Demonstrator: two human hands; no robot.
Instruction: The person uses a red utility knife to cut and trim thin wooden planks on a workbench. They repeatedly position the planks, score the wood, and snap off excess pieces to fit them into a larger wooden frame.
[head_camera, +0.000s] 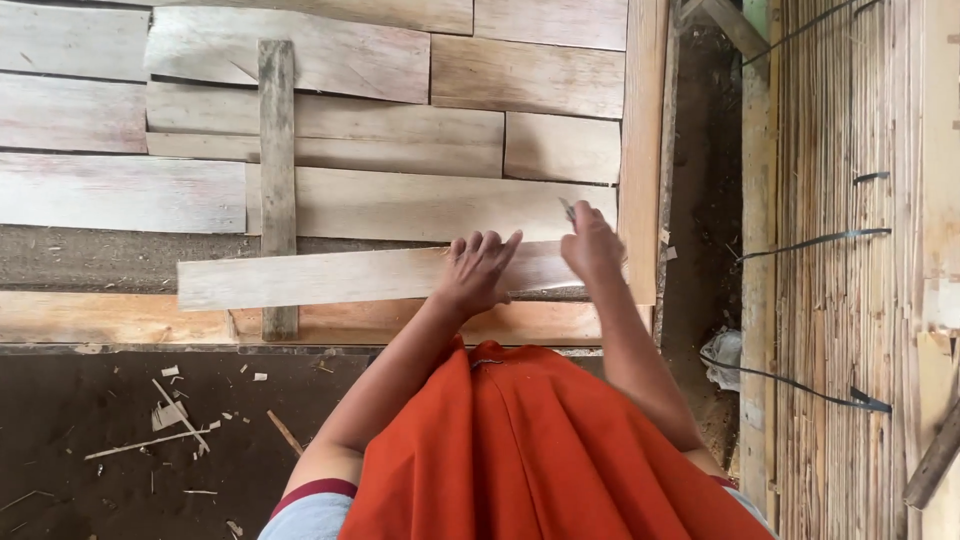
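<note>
On the loose plank (330, 277), my left hand (478, 268) presses spread flat, my right hand (592, 243) pinches a small nail (567, 209); I judge either could slip.

1. I note pale boards (330, 60) fixed in rows, crossed by an upright batten (277, 150).
2. Wood scraps (170, 415) lie on the dark dirt floor (80, 440).
3. At right I see a reed mat (850, 150) bound with dark straps (815, 242).
</note>
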